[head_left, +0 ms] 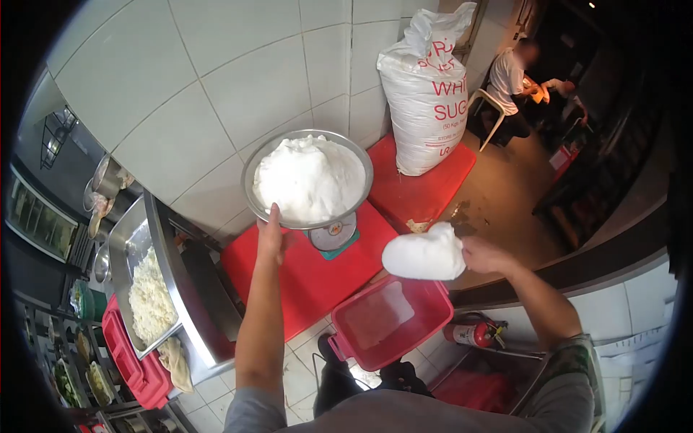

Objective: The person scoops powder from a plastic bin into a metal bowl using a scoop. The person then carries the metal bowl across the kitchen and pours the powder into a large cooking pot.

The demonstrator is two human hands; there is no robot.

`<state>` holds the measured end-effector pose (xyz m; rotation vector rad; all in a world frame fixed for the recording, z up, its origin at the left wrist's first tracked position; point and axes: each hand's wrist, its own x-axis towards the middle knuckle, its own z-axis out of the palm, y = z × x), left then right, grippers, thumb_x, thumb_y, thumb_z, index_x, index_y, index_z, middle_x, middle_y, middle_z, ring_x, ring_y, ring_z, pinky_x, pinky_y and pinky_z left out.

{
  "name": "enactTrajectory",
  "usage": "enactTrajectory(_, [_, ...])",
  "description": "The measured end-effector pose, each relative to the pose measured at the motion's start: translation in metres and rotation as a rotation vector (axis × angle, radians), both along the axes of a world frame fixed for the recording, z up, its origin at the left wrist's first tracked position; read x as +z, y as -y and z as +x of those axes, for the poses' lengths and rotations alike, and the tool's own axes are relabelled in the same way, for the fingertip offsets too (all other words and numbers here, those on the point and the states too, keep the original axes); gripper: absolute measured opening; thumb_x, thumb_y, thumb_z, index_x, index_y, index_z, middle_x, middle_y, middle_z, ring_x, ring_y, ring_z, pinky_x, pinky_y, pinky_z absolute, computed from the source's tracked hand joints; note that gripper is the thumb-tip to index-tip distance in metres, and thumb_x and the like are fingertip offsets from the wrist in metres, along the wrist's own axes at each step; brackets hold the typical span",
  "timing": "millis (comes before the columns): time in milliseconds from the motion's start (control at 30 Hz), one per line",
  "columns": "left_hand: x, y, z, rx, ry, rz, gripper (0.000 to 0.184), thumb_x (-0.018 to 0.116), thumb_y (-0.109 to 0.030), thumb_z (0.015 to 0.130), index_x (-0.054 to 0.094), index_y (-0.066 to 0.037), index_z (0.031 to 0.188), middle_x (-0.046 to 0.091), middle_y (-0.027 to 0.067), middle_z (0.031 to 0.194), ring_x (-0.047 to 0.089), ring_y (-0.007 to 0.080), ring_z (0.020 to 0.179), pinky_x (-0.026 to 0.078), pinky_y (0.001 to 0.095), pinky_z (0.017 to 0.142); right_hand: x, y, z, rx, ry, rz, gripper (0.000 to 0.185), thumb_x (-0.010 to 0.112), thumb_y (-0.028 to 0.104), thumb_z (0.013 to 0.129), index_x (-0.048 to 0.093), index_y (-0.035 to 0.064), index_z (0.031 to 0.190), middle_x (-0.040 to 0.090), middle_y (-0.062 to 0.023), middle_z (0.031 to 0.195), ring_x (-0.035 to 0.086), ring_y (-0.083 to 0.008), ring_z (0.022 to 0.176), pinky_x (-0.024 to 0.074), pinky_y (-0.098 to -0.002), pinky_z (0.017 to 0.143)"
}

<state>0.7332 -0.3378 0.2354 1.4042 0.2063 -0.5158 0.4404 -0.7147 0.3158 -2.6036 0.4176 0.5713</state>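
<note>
My left hand (271, 237) is at the near rim of a wide metal bowl (248, 189), gripping its edge. Inside the bowl rises a heap of white sugar-like grains (310, 177). Beneath it, a dial scale (336, 234) carries the bowl. To the right, my right hand (482, 254) is closed around the handle end of a scoop (424, 254) heaped with the same white stuff; the handle itself is hidden in my fingers. Below the scoop a red plastic tub (354, 353) holds a little more white material.
A tall white sugar sack (426, 108) stands on a red surface (455, 180). At left is a metal tray (137, 224) of pale, crumbly food, by a red lid (137, 368). A fire extinguisher (465, 334) stands low at right. Another person (505, 79) sits farther back.
</note>
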Motion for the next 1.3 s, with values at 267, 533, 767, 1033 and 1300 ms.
enactTrajectory(267, [-0.019,0.003,0.005,-0.029,0.098,-0.169,0.06,0.039,-0.038,0.104,0.013,-0.015,0.152,0.039,0.017,0.146,0.053,0.0323,0.122,0.056,0.0487,0.084,0.103,-0.057,0.143,0.026,-0.002,0.073,0.031,0.043,0.022,0.09,0.065,0.0004,0.094,0.067,-0.0134,0.076,0.065,-0.0236,0.069,0.0509,-0.0393,0.065])
enactTrajectory(533, [-0.058,0.006,0.017,-0.008,0.238,-0.137,0.068,0.041,-0.037,0.103,0.005,-0.008,0.154,0.036,0.0227,0.148,0.047,0.0338,0.129,0.043,0.0435,0.101,0.074,-0.082,0.305,0.497,-0.069,-0.368,0.028,0.05,0.015,0.08,0.069,-0.0034,0.068,0.065,-0.0173,0.061,0.063,-0.0288,0.052,0.0494,-0.0421,0.049])
enactTrajectory(767, [-0.066,0.01,0.018,0.045,0.214,-0.11,0.073,0.045,-0.045,0.101,0.001,-0.021,0.155,0.038,0.0161,0.146,0.052,0.0303,0.121,0.055,0.0451,0.082,0.096,-0.113,0.367,0.575,-0.399,-0.558,0.023,0.054,0.008,0.079,0.071,-0.0044,0.073,0.068,-0.0176,0.067,0.066,-0.0271,0.059,0.051,-0.0433,0.054])
enactTrajectory(1033, [-0.021,0.004,0.007,0.018,0.134,-0.01,0.082,0.046,-0.042,0.1,0.002,0.0,0.154,0.037,0.0301,0.148,0.042,0.0377,0.135,0.034,0.0411,0.111,0.138,-0.159,0.372,0.326,-0.349,-0.632,0.026,0.051,0.007,0.079,0.073,-0.0018,0.09,0.071,-0.0152,0.085,0.069,-0.0222,0.067,0.053,-0.0385,0.06])
enactTrajectory(1300, [-0.029,0.004,0.01,0.072,0.162,-0.031,0.082,0.051,-0.041,0.099,0.006,0.002,0.154,0.033,0.0266,0.152,0.039,0.0344,0.137,0.033,0.0396,0.112,0.191,-0.195,0.366,0.227,-0.348,-0.892,0.026,0.058,0.013,0.079,0.076,0.011,0.098,0.073,-0.009,0.095,0.071,-0.0234,0.085,0.0537,-0.0433,0.068])
